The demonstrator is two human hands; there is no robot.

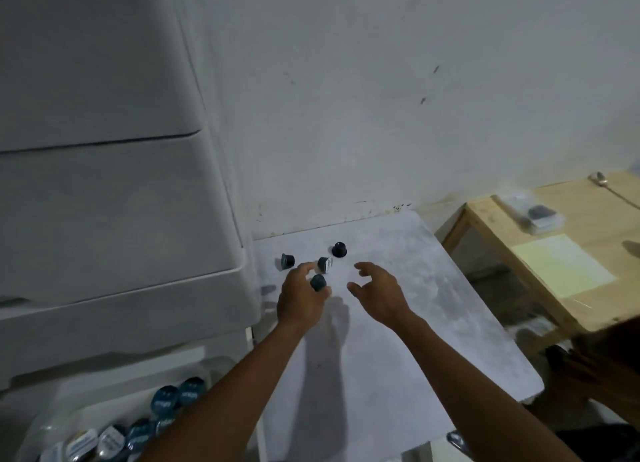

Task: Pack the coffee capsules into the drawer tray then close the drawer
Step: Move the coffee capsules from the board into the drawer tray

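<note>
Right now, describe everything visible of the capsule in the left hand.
The capsule is small, dark blue-grey and dome-like, with a matte surface; blur hides finer detail. The left hand pinches it between thumb and fingertips over the white table, close to three loose capsules.

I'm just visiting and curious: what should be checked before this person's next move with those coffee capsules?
1. Left hand grips the held capsule: ok, pinched at the fingertips.
2. Right hand free: ok, open above the white table, holding nothing.
3. Table cleared: not ok; left capsule, middle capsule and far capsule lie loose.
4. Drawer open: ok, packed capsules show inside.
5. Room left in the drawer: cannot tell, mostly out of frame.
</note>
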